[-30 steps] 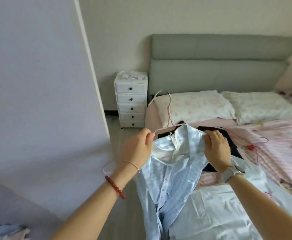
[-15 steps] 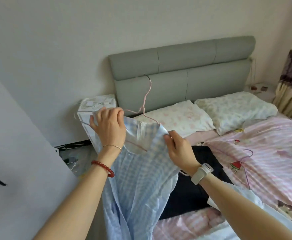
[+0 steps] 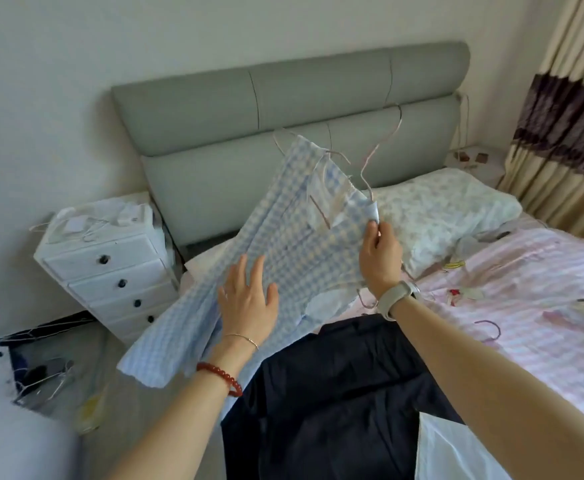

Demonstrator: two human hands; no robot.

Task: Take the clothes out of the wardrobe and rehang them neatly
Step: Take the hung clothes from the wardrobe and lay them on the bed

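Step in hand, rehanging: your right hand (image 3: pixel 380 252) pinches the checked shirt (image 3: pixel 283 237) at its collar on the pink hanger (image 3: pixel 373 157), your left hand (image 3: pixel 249 299) lies spread flat against the cloth just below; next, probably, smoothing before hanging.

Both forearms are bare, without sleeves. The left hand (image 3: pixel 249 303) has a thin gold chain and red bead bracelet at its wrist, lower centre; the right hand (image 3: pixel 380 258) has a pale-strapped watch.
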